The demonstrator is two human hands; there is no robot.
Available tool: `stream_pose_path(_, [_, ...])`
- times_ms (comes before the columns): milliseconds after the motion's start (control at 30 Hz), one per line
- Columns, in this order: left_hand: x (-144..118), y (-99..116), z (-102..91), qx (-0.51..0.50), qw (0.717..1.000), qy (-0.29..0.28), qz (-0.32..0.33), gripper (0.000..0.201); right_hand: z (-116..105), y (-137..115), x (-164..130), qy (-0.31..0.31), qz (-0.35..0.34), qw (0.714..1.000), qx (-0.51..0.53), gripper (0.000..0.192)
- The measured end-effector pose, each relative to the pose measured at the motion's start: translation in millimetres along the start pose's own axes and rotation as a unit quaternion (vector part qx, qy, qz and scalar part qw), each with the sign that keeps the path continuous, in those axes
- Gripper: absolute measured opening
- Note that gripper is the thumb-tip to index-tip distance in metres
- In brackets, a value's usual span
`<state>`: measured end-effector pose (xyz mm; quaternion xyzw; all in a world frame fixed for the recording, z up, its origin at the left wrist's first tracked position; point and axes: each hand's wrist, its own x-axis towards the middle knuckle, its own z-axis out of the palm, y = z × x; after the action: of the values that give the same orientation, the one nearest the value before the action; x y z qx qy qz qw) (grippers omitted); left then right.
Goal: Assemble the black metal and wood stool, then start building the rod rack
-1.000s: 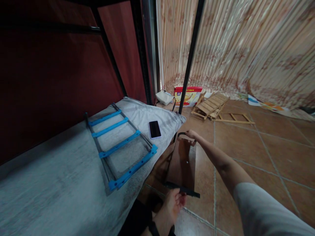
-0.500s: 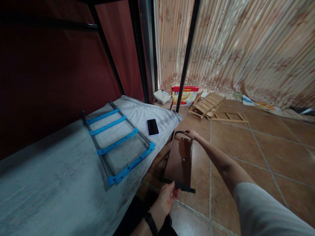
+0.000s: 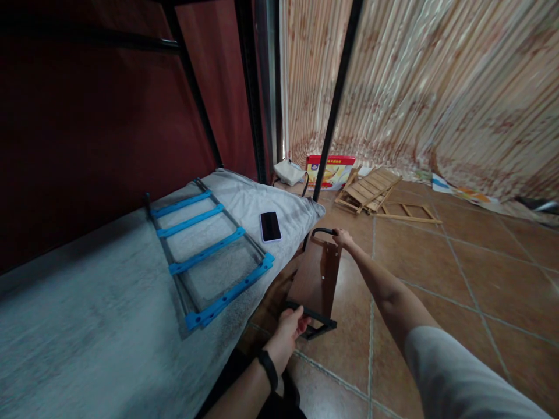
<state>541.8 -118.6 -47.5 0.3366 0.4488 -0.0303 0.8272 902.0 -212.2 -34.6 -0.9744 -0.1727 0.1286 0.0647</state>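
Between my hands is a narrow brown wood-look board with a black metal frame at each end, like a small folding table or shelf. It is held above the tiled floor beside the bed. My left hand grips the near black frame, fingers curled around its edge. At the far end, my right hand is closed on the corner by the curved black bar. To the left, a blue-and-grey rack frame lies flat on the bed, near a dark-screened phone.
A grey-white sheet covers the bed. A black post rises at its far corner. Beyond are a white bag, a red-and-yellow box and folded wooden slat pieces on the floor, before a patterned curtain.
My left hand has moved slightly left and up with the near end of the board. The near black frame now stands out from the board, showing its lower bar.
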Motion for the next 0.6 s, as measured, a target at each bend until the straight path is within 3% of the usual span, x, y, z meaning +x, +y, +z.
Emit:
stream_pose_path(200, [-5.0, -8.6, -11.2, -0.018, 0.999, -0.017, -0.024, 0.013, 11.9, 7.1, 3.4, 0.007, -0.014, 1.0, 0.017, 0.04])
stream_pose_path(600, [-9.8, -14.6, -24.0, -0.002, 0.996, -0.049, -0.068, 0.026, 22.5, 17.2, -9.7, 0.069, 0.024, 0.996, 0.052, 0.068])
